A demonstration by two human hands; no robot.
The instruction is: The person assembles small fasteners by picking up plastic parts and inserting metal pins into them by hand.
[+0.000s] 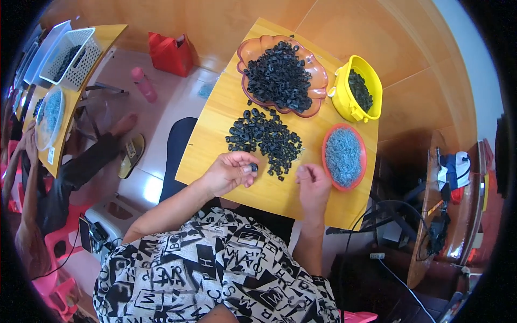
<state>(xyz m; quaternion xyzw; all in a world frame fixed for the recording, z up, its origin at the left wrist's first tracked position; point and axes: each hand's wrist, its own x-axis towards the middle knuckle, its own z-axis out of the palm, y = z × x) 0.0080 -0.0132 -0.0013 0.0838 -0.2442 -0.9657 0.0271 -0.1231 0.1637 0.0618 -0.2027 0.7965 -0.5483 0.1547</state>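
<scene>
Black piece pinched in my left hand

My left forearm (167, 212) slants up and inward, while my right forearm (308, 242) rises nearly straight over the table's (207, 148) near side. My left hand (229, 172) turns its fingers rightward, thumb and fingertips closed on a small black piece (254, 167). My right hand (314, 185) sits well apart from it, fingers curled, thumb drawn near the index; I cannot tell whether anything is between them. Just beyond lies a loose pile of black pieces (269, 141). The red dish (364, 161) of greyish-blue bits stands right of my right hand. Farther off is the amber scalloped bowl (321, 72), heaped with black pieces.
</scene>
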